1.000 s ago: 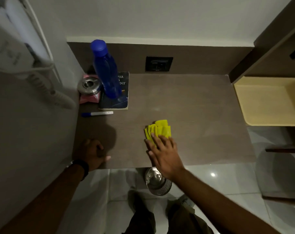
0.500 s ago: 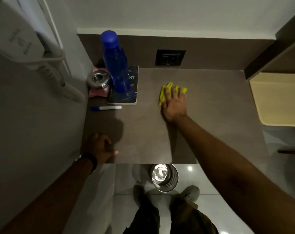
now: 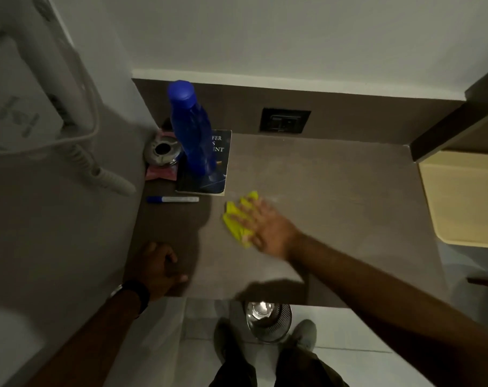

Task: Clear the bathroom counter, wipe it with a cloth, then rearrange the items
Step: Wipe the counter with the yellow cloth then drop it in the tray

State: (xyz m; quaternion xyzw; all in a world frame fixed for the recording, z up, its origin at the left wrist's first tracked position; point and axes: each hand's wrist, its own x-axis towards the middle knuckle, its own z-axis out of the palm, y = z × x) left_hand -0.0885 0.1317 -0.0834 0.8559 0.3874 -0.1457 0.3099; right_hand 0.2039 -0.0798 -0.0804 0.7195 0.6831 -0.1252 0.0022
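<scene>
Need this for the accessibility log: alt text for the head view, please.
A person's right hand presses a yellow cloth flat on a brown counter, while the left hand rests at the front left edge. In the back left corner a blue bottle stands on a dark book, beside a metal ashtray and a pen.

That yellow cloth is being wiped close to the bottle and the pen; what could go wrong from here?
1. The right hand presses the yellow cloth flat near the marker pen; a wider sweep could knock the pen off the counter.
2. The tall blue bottle stands on a book, so a bump might topple it.
3. These items, and the metal ashtray, are not cleared, so that corner may stay unwiped.
</scene>
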